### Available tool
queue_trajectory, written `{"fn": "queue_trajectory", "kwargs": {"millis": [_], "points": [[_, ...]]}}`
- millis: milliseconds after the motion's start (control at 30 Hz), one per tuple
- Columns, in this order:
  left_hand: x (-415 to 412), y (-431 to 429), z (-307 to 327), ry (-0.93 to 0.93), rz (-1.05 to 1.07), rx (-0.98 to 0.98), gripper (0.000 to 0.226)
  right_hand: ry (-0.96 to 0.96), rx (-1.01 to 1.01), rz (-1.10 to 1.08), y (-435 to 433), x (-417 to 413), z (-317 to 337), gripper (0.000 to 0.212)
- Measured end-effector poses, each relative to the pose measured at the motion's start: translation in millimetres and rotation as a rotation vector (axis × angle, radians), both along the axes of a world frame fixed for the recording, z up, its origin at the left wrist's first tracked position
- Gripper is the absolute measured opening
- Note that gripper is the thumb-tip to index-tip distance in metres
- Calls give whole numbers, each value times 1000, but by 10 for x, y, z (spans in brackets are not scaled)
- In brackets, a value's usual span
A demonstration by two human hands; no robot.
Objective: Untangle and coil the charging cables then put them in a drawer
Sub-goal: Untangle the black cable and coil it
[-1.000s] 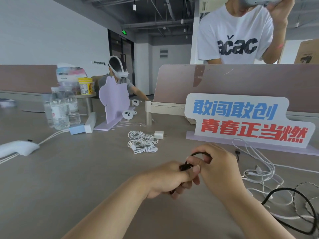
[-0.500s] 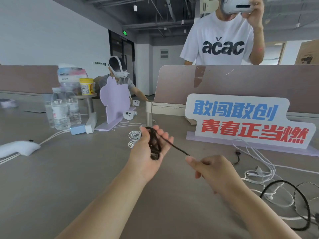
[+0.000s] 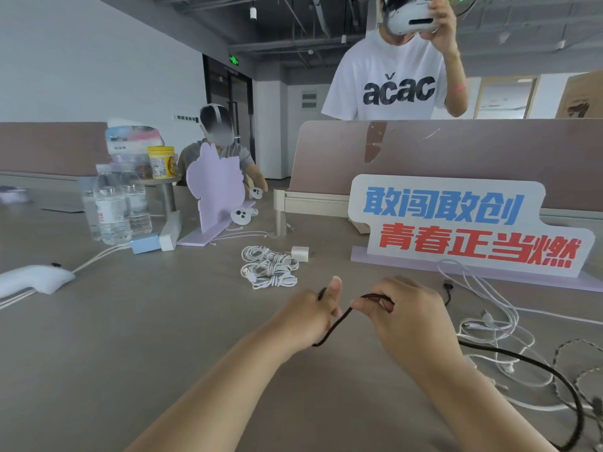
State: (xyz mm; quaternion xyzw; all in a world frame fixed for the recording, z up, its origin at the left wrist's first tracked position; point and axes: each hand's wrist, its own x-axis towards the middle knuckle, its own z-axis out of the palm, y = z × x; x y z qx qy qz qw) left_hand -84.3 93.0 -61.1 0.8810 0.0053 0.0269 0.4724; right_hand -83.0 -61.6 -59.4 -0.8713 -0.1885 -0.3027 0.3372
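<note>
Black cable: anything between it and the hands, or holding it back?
Nothing between: left hand and right hand both grip the black cable. Its trailing length lies across the loose white cables on the right and may snag there. No drawer in view.

wall (image 3: 81, 60): white | ceiling (image 3: 293, 31): exposed, grey | desk (image 3: 130, 337): taupe | partition (image 3: 489, 151): dusty pink

Lower centre of the frame: the left hand (image 3: 306, 316) and right hand (image 3: 404, 318) side by side above the table (image 3: 163, 337), a cable (image 3: 336, 322) running between them. Coiled cables (image 3: 269, 267) lie just behind; loose cables (image 3: 496, 324) sprawl lower right, before a sign (image 3: 456, 223); bottles (image 3: 114, 203) stand mid-left.
</note>
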Motion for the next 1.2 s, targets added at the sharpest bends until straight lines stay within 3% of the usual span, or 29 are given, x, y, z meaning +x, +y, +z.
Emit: {"fn": "queue_trajectory", "kwargs": {"millis": [133,300,400,500,600,667,733,833,1033,1133,1200], "points": [[-65,-16,49,133,-194,-102,78,40,48,-14,2,4,11,19],[-129,-16,77,214,-453,-251,41,181,262,81,9,-71,95,14],[-123,-15,70,178,-462,-256,41,302,297,182,16,-105,126,21],[-85,-13,63,69,-340,-350,45,339,287,181,-18,-65,108,35],[-34,-31,37,19,-228,-552,44,334,289,143,-32,-16,108,29],[-16,-48,24,-18,-172,-617,43,327,205,98,-20,-11,120,20],[4,-44,49,-67,-99,-725,42,313,73,38,-2,-18,127,33],[40,-14,134,-94,-46,-1015,45,310,-37,10,26,-35,123,47],[96,177,262,-158,33,-1638,47,407,-52,16,-1,-10,105,52],[143,233,211,-116,93,-1670,44,381,-62,-61,-20,-10,95,47],[173,245,186,-97,190,-1517,45,319,-55,-88,-41,4,89,38]]}}
